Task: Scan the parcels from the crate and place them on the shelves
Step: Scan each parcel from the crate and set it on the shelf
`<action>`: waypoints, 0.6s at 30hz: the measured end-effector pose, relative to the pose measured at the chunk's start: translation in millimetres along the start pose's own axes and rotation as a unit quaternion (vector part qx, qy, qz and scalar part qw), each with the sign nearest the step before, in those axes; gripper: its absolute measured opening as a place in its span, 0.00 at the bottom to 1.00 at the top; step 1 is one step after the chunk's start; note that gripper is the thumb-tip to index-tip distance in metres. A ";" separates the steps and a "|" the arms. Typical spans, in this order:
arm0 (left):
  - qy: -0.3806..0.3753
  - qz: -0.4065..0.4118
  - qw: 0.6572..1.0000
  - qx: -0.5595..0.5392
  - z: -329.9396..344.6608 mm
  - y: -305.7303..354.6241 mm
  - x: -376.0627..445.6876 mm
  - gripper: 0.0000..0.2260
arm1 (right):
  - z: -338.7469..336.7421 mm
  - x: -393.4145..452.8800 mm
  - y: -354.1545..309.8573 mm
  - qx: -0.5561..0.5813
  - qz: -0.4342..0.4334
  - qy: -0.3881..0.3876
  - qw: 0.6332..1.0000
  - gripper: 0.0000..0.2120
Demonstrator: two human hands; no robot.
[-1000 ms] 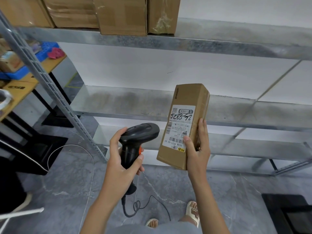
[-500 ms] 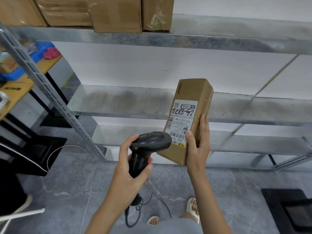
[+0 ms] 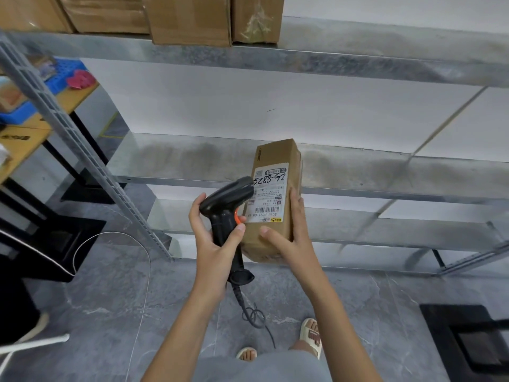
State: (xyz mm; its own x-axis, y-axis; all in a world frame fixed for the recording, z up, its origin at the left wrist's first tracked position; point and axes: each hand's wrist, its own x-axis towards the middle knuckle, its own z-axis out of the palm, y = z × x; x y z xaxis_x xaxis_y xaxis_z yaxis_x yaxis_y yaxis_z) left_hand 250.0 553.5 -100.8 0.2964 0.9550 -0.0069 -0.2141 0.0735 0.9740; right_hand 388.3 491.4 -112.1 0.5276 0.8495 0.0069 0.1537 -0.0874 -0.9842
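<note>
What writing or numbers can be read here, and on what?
"5288-52", handwritten upside down on the white shipping label of the brown cardboard parcel.
"502B P021-00", printed low on that label.
Dark print along the parcel's top left edge: too small.
Label's fine print, barcode and dark mark on the yellow table: unreadable.

The left hand (image 3: 217,244) gripped a black barcode scanner (image 3: 227,208) by its handle, its head lying over the white label (image 3: 271,194) of a brown cardboard parcel (image 3: 272,199). The right hand (image 3: 292,238) held the parcel upright from its right side. Behind stood metal shelves (image 3: 358,172); cardboard boxes (image 3: 190,20) sat on the top one. The scanner's cable (image 3: 253,315) hung toward the grey floor (image 3: 110,299).
</note>
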 end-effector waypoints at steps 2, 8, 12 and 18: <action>0.011 0.006 1.000 -0.008 1.5 -0.2 1.4 0.34 | 4.1 -6.1 -1.0 -0.003 -0.001 -0.002 1.000 0.49; -0.019 0.033 0.999 0.015 4.2 1.9 2.8 0.36 | 15.5 -7.5 -0.5 0.083 -0.012 0.104 0.991 0.43; -0.042 0.082 0.994 0.062 -5.5 17.0 6.5 0.36 | 13.9 -2.1 1.7 -0.049 -0.077 0.146 0.985 0.43; -0.112 0.104 0.977 0.149 -38.0 40.6 6.8 0.38 | 3.9 15.6 0.3 -0.160 -0.162 0.197 0.954 0.43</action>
State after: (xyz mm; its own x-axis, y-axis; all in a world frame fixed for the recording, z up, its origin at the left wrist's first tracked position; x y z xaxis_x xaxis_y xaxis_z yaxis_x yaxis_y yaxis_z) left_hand 207.9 573.8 -69.9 0.4780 0.8516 0.2152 -0.0204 -0.2342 0.9720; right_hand 393.3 506.6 -112.9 0.6728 0.6030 0.4286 0.5756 -0.0627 -0.8153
